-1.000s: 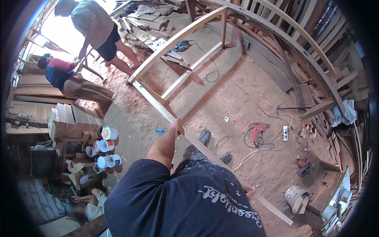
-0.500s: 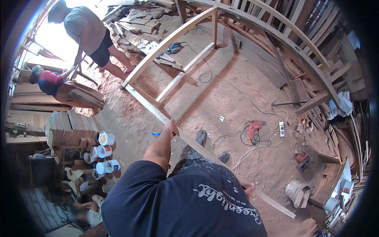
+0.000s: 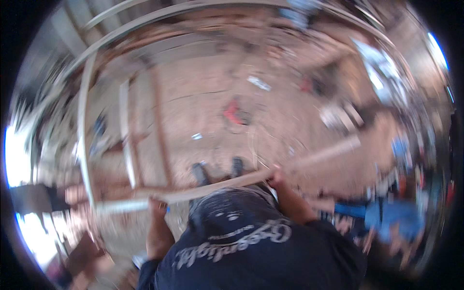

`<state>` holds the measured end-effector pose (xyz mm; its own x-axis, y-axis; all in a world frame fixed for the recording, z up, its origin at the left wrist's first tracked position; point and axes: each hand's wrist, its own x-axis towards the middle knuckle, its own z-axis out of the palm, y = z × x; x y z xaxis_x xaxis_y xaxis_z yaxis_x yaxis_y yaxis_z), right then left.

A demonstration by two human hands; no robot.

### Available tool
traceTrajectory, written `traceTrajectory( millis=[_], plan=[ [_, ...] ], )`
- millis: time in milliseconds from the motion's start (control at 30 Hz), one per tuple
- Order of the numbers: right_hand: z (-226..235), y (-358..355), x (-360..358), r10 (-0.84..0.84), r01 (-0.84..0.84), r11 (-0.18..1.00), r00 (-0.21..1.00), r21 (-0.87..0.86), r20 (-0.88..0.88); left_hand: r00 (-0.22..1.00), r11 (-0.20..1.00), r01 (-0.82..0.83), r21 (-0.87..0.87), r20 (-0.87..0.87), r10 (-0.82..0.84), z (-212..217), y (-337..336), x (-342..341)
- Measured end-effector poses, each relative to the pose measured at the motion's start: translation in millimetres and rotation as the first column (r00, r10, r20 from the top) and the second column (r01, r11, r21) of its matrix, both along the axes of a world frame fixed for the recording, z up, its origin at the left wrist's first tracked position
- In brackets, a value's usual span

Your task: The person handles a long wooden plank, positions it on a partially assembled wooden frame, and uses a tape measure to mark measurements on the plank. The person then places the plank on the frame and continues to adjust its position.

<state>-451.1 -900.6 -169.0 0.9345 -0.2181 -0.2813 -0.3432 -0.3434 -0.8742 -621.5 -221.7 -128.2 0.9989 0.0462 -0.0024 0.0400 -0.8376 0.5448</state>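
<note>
Wooden rail [image 3: 222, 185], fingers [image 3: 276, 177] gripping, white-lettered dark shirt [image 3: 256, 258]

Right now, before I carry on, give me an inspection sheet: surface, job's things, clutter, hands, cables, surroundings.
Surface: dusty brown floor, blurred.
Job's things: long wooden beam, slanting across in front of the body; its left end reaches a wooden frame, joint unclear.
Clutter: red tool, white scrap, white oblong block and pale bucket on the floor.
Hands: left hand and right hand closed on the beam, well apart.
Cables: pale cable near the red tool, path too blurred to trace.
Surroundings: bright opening at left; blurred blue shape at right, unidentifiable.
</note>
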Motion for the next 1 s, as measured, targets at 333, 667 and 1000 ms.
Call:
traceTrajectory(
  millis=[333, 667, 1000],
  plan=[
    [27.5, 26.2, 18.8, -0.446, 0.822, 0.484, 0.526, 0.3, -0.724, 0.975, 0.975, 0.223, -0.021, -0.011, -0.223, 18.5, 5.3, 3.3],
    [71.8, 39.4, 27.8, -0.458, 0.866, 0.423, 0.458, 0.267, -0.762, 0.972, 0.974, 0.218, 0.065, -0.106, -0.21, 50.0, -14.6, 15.7],
    [96.7, 44.6, 31.5, -0.458, 0.836, 0.465, 0.509, 0.291, -0.729, 0.83, 0.769, -0.529, -0.36, -0.407, 0.381, 27.5, -10.7, 11.3]
  ],
)
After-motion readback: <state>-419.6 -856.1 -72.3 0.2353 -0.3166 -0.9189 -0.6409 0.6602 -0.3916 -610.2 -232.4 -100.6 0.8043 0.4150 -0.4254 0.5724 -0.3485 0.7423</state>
